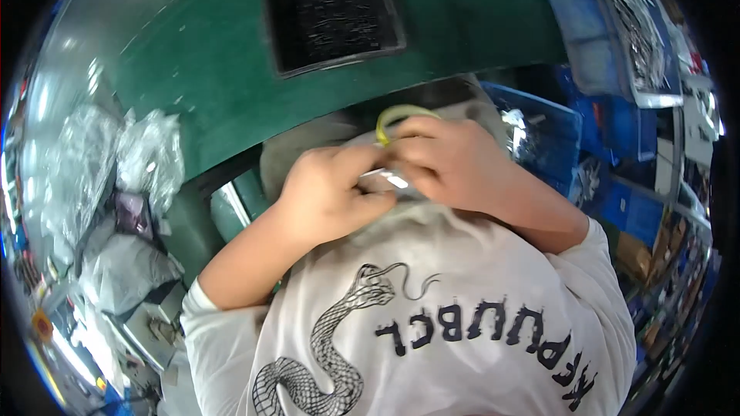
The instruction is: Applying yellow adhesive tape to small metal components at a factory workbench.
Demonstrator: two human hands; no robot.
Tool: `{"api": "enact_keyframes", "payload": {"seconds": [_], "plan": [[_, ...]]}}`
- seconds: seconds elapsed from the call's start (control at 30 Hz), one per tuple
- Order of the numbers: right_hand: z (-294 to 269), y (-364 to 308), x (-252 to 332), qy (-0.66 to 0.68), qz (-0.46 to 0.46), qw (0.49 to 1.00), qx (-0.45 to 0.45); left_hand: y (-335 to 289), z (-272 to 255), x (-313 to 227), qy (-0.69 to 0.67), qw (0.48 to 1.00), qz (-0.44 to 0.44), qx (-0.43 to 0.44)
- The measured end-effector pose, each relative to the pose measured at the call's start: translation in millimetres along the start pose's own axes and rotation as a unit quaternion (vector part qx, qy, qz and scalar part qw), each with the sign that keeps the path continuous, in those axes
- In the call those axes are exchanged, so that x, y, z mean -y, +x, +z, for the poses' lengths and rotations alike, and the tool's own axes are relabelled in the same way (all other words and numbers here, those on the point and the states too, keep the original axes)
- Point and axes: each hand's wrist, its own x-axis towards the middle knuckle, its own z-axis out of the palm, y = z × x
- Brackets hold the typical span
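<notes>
My left hand [331, 189] is closed in front of my shirt, thumb and fingers pinching a small shiny, silvery piece [395, 179]. Its exact kind is too small and blurred to tell. Close against it, my right hand [459, 160] has its fingers curled, with the fingertips meeting those of the left. A yellow ring [383, 122], resembling a roll of tape, sticks out beyond the right fingers, which hide part of it. Both hands are over my lap, just off the near edge of the green table [223, 108].
On the table sits a black tray [331, 23] of small dark parts. Crumpled clear plastic bags [150, 158] lie at the left. A blue bin [539, 131] stands right of my lap; farther right, another blue bin [636, 31] contains thin metallic pieces.
</notes>
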Motion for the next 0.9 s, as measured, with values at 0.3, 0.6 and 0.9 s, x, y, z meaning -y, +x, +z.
{"api": "enact_keyframes", "payload": {"seconds": [0.3,0.6,0.9], "plan": [[-4,-1,-4,0.040,0.032,0.996,-0.078,7,12,-1,-0.212,0.968,-0.127,-0.037],[-1,9,-3,0.171,0.025,0.983,-0.067,3,9,3,-0.401,0.891,-0.214,-0.002],[-3,6,-6,0.191,0.060,0.976,-0.083,3,13,0,-0.236,0.961,-0.142,-0.010]]}}
